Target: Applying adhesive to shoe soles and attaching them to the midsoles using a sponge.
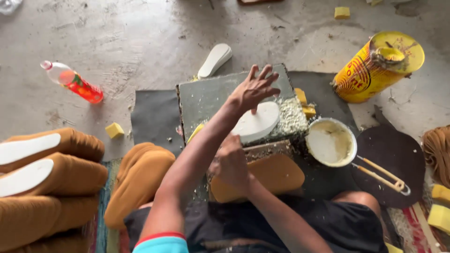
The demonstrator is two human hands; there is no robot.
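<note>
— What's the biggest thing under the hands?

— The grey work block (206,96), a flat slab on a dark mat (152,117) on the concrete floor. It looks heavy and rigid, crumbs of trimmed material all over its top.

— And against its near edge?

— An ochre shoe upper (276,175), lying on the person's lap side of the block. The right hand (230,164) is closed over its upper edge, gripping it. By the look of it, it is soft and bendy, likely to sag if lifted by one end, so a hold near the middle would suit it best.

— Then the white piece?

— A white insole (260,122), flat on the block's near right part. The left hand (253,89) is spread wide above it, fingers splayed, only the thumb seeming to touch it. I'd judge it light and thin, stiff enough to keep its shape yet flexible; pinching it by the edge should do.

— Anything sticky nearby?

— A white bowl (349,150) of pale paste just to the right of the block, and a yellow can (375,65) on its side farther off. Glue would make the insole tacky.
</note>
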